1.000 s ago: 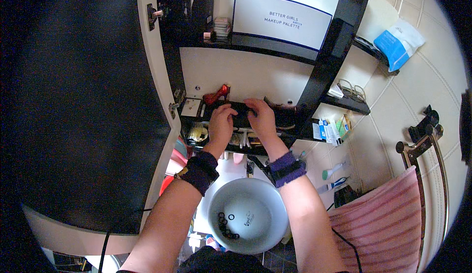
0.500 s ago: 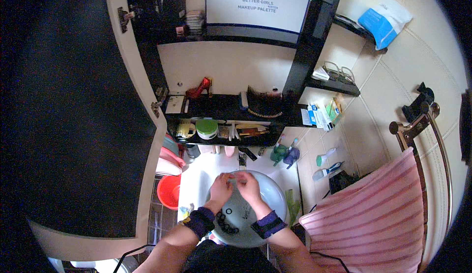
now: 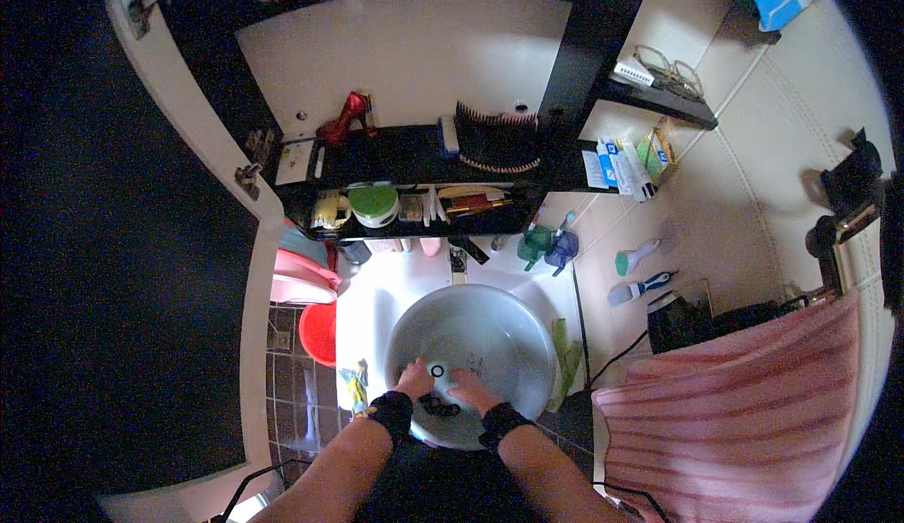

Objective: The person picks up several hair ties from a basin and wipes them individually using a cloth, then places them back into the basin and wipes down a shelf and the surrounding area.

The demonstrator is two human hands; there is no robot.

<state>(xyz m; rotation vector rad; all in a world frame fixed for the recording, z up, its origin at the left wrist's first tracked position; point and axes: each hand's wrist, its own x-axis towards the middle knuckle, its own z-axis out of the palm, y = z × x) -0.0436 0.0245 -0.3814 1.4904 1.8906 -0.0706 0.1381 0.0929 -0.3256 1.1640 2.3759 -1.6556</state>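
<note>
A wide pale grey-blue basin (image 3: 513, 339) sits on the white counter in front of me. My left hand (image 3: 412, 378) reaches over its left part, fingers stretched forward and apparently holding nothing. Across a small gap, my right hand (image 3: 473, 391) hangs over the lower middle, its fingers extended leftward. Between the two lies a single small black ring (image 3: 437, 370), like a hair tie, with a pale centre. Several more black rings (image 3: 440, 407) are bunched in the near left of the basin, close below my hands. Each wrist wears a dark band.
Behind the basin stands a tap (image 3: 459, 257) under dark shelves (image 3: 405, 151) with a green-lidded jar (image 3: 374, 204). An open cabinet door (image 3: 141, 269) rises at left, above a red bucket (image 3: 318, 333). A pink towel (image 3: 734, 410) hangs at right beside toothbrush cups (image 3: 560, 252).
My hands were close together over the far part of the basin; now they are apart and lower, nearer the black rings. The view has shifted, showing the basin higher in the picture.
</note>
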